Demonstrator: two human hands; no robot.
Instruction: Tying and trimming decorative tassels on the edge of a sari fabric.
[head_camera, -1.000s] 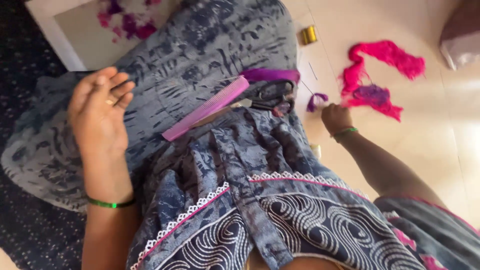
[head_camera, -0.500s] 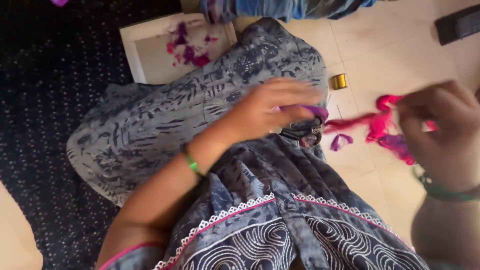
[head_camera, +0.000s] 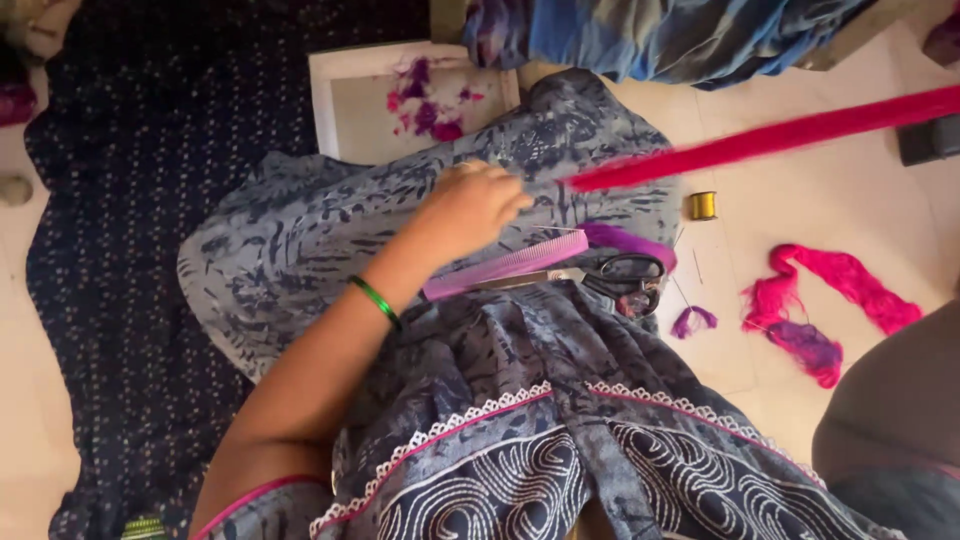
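Left hand (head_camera: 470, 208) gripping taut pink thread (head_camera: 770, 138), above comb (head_camera: 508, 264)

Head camera, single view, looking steeply down.
Lens sits close above the lap (head_camera: 560, 420); floor (head_camera: 790, 240) lies beyond the lap.

Left wrist: thin green bangle (head_camera: 376, 300). Blue-grey patterned dress (head_camera: 520, 420), white lace and pink piping trim; pink-edged sleeve (head_camera: 255, 497).

Blue-grey printed fabric (head_camera: 330, 230), pink comb (head_camera: 505, 265), black-handled scissors (head_camera: 615, 280) — magenta thread (head_camera: 760, 140), gold spool (head_camera: 702, 205).
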